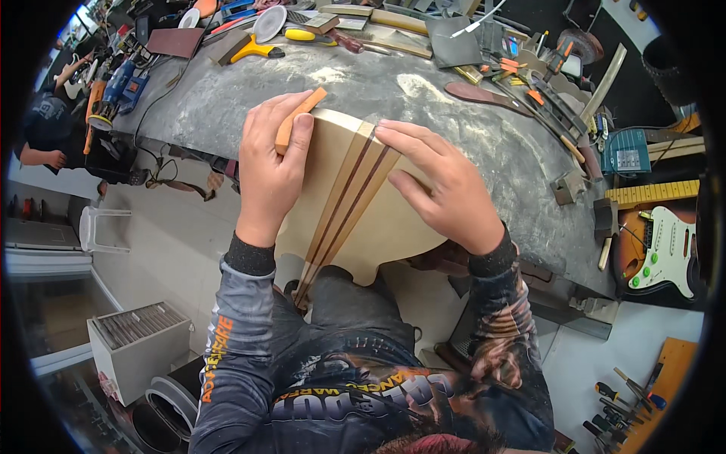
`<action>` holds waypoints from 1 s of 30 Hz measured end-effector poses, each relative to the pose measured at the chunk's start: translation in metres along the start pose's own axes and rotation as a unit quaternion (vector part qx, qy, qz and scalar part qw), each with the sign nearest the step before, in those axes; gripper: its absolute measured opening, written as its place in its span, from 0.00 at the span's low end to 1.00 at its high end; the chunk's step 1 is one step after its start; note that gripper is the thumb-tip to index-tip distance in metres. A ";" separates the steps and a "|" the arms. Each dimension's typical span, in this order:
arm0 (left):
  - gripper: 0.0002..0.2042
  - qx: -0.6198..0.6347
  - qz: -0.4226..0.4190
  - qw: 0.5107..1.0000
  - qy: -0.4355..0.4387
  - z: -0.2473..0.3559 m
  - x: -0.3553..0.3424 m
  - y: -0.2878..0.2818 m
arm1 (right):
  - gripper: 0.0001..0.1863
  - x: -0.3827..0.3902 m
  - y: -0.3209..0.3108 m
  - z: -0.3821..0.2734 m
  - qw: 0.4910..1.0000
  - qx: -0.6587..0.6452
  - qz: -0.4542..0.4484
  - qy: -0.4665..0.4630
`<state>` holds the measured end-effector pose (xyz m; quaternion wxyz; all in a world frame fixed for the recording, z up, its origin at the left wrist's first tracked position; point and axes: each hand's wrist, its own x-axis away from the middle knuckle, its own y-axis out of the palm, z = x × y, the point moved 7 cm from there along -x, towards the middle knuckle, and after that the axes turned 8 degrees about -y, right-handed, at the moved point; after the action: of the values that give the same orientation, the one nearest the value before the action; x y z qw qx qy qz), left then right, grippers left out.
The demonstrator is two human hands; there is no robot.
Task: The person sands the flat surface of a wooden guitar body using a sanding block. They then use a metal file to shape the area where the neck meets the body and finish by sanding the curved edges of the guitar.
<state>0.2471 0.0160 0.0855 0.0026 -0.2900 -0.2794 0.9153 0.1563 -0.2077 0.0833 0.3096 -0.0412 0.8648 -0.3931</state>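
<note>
A pale wooden guitar body [363,219] with brown and dark stripes along its middle leans between my lap and the workbench's near edge. My left hand [274,163] is closed around an orange block [299,121], probably a sanding block, held at the body's upper left edge. My right hand [442,178] grips the body's upper right edge. Its fingers lie along the rim by the stripes and its thumb rests on the face. The body's underside is hidden.
The grey, dusty workbench [363,83] carries tools along its far side, including a yellow-handled scraper [257,50] and a dark red wooden piece [488,97]. An electric guitar [662,253] stands at the right. At left are a white stool [102,229], a white box [140,348] and another person [47,125].
</note>
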 end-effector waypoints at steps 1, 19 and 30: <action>0.16 -0.006 0.005 1.000 0.013 0.001 0.001 0.001 | 0.28 -0.001 0.001 0.001 1.000 -0.008 0.012 -0.014; 0.16 -0.035 0.013 0.997 0.075 0.006 0.007 0.005 | 0.26 0.019 -0.005 -0.003 0.993 0.059 0.091 -0.038; 0.14 -0.114 -0.064 0.971 0.201 0.084 0.036 0.060 | 0.28 0.071 0.011 0.033 0.953 -0.099 0.055 0.282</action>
<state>0.1817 -0.0714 0.0921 0.0842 -0.4483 -0.3933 0.7983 0.1201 -0.2437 0.0236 0.0684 0.0886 0.9524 -0.2835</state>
